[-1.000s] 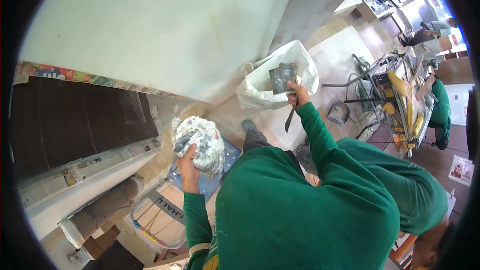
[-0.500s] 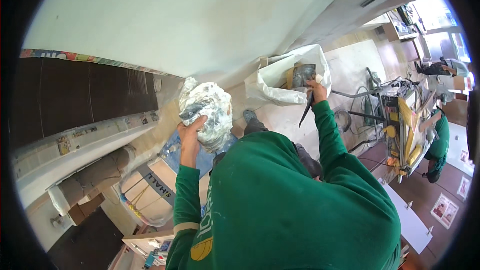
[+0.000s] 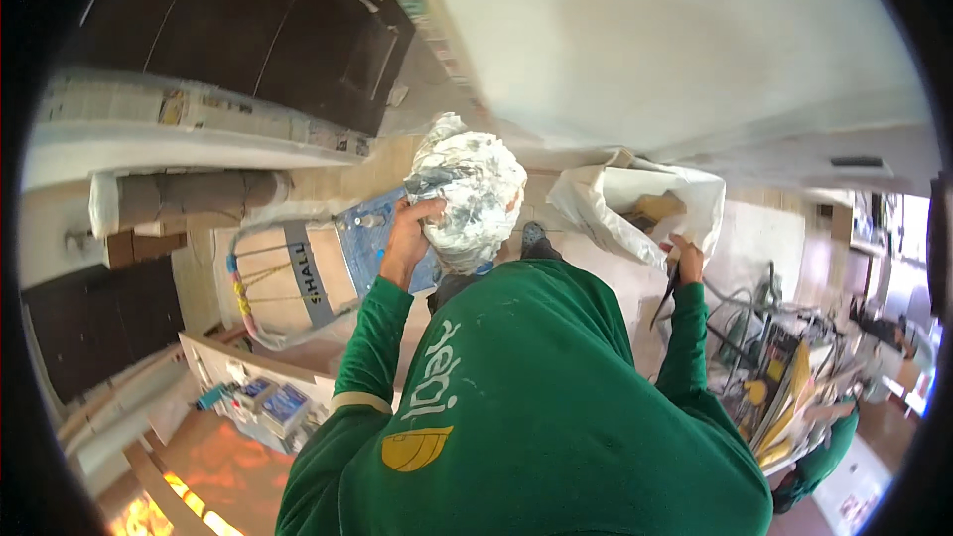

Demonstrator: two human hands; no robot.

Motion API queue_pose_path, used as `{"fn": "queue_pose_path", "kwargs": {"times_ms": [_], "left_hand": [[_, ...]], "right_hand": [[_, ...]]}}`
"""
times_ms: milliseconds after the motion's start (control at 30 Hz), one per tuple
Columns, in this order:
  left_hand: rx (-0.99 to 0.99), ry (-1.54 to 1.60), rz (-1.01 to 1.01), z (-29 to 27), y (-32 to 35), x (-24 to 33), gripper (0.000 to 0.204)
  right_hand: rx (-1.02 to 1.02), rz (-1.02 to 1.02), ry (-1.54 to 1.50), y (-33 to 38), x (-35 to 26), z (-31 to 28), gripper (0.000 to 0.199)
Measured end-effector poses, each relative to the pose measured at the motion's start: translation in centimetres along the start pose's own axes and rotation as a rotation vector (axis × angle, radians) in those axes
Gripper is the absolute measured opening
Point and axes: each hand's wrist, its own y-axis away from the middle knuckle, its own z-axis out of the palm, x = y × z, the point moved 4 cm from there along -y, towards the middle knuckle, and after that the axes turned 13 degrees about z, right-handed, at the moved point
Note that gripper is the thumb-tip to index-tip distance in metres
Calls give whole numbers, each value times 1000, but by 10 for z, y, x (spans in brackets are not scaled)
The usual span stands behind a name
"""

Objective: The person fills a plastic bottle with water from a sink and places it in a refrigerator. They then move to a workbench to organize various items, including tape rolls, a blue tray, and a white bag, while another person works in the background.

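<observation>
My left hand point(image 3: 409, 238) is closed on a big crumpled bundle of white plastic sheeting point(image 3: 481, 184), smeared with grey, held up in front of me. To the right, a white sack point(image 3: 606, 203) stands open on the floor with brownish scrap point(image 3: 660, 206) inside. At the sack's near right rim is my right hand point(image 3: 687, 260), its fingers closed. A dark, pointed strip point(image 3: 663, 304) hangs from that hand. I cannot tell whether the fingers also grip the sack's rim.
A blue platform with a tubular-framed cart point(image 3: 318, 278) lies left of my legs. Beyond it is a wrapped roll point(image 3: 189, 201). Cables and tools crowd a work stand point(image 3: 784, 387) on the right, beside another person in a green sleeve point(image 3: 829, 447). A pale wall point(image 3: 685, 50) rises ahead.
The view has turned left, showing more of the cart and tools there. A dark flat piece seen in the sack earlier no longer shows. Both hands keep their hold.
</observation>
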Motion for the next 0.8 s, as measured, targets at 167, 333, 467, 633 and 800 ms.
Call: {"fn": "queue_pose_path", "kwargs": {"times_ms": [167, 333, 467, 633, 800], "left_hand": [[-47, 367, 40, -35, 5, -20, 51], [90, 265, 119, -12, 33, 8, 27], [125, 182, 183, 4, 49, 31, 36], [93, 135, 310, 46, 98, 98, 41], [-212, 80, 693, 130, 158, 176, 39]], "right_hand": [[-333, -170, 390, 80, -73, 87, 26], [-536, -698, 736, 141, -125, 167, 31], [-670, -600, 736, 157, -141, 211, 29], [-784, -520, 527, 173, -145, 243, 25], [-761, -641, 553, 150, -137, 242, 26]]}}
